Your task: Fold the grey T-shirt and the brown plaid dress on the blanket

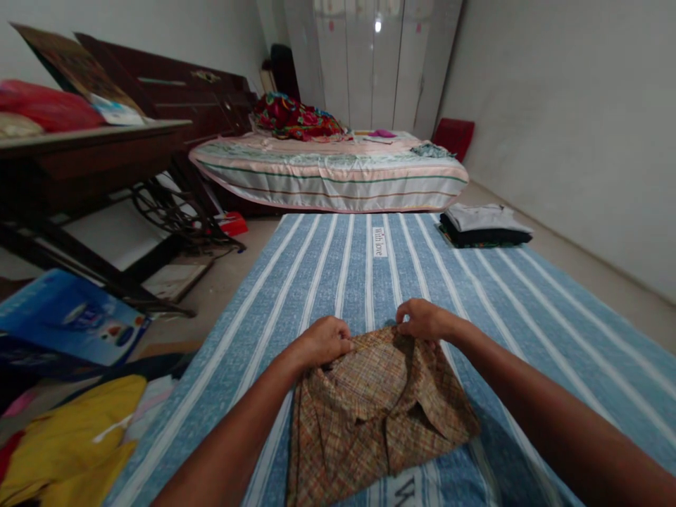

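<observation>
A brown checked garment (364, 394) lies spread on the striped bedsheet in front of me, rumpled in the middle with a few loose folds. Whether it is a shirt or a pair of shorts I cannot tell. My left hand (324, 341) pinches its far edge near the left corner, fingers closed on the cloth. On the same edge, a little to the right, my right hand (422, 320) grips the fabric between thumb and fingers. The near left part of the garment runs out of the bottom of the picture.
The blue-and-white striped sheet (317, 274) covers the surface under the garment. Folded clothes (483, 225) are stacked at its far right. Beyond stands a bed (327, 172). At left are a treadle table (95, 151), a blue box (74, 317) and yellow clothing (79, 436).
</observation>
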The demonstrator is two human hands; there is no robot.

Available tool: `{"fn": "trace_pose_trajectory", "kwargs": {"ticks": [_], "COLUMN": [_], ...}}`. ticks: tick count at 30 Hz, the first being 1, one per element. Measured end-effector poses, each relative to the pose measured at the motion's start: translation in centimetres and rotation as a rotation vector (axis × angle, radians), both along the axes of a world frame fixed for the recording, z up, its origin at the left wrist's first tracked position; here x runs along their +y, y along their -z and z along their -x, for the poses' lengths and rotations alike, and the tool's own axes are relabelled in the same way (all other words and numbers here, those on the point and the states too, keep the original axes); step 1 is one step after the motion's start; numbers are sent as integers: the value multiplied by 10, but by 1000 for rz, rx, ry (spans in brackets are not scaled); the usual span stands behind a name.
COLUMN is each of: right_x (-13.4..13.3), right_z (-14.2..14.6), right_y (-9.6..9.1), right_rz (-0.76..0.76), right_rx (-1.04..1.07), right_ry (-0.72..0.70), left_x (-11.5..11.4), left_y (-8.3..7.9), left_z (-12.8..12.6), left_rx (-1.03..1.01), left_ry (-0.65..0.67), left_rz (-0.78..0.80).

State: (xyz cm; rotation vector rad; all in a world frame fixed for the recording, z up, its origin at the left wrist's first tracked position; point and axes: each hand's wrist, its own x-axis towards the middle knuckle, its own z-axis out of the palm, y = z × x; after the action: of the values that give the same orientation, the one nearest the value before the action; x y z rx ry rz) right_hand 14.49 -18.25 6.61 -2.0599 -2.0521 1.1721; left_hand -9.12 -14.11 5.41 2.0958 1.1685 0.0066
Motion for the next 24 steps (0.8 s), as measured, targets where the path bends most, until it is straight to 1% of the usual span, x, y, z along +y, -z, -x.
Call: {"fn": "trace_pose_trajectory", "kwargs": {"ticks": [4, 8, 12, 14, 16, 18, 21, 24], "right_x": [-13, -40, -75, -88, -96, -99, -96, -94], "right_z": [-4, -14, -22, -21, -16, -9, 0, 3], "right_y": [-2, -4, 5, 11, 15, 18, 21, 28], "right_rz": [-121, -248, -419, -465, -513, -555, -600, -644], "right_rx": [44, 107, 307, 391, 417, 392, 305, 275], "right_ry": [133, 233, 337, 339, 333, 325, 325, 368], "left_x": [-3, -10, -27, -39, -52, -62, -67, -64], "left_y": [-5, -15, -30, -37, -40, -38, -27, -13], "left_z": [-2, -2, -10, -22, -39, -60, -88, -105], "left_rx": [80, 158, 209, 179, 86, -23, -169, -248], "left_ry": [-1, -40, -61, -16, 44, 66, 14, -22], "left_rz": [-92, -212, -450, -522, -476, -361, -129, 14]}}
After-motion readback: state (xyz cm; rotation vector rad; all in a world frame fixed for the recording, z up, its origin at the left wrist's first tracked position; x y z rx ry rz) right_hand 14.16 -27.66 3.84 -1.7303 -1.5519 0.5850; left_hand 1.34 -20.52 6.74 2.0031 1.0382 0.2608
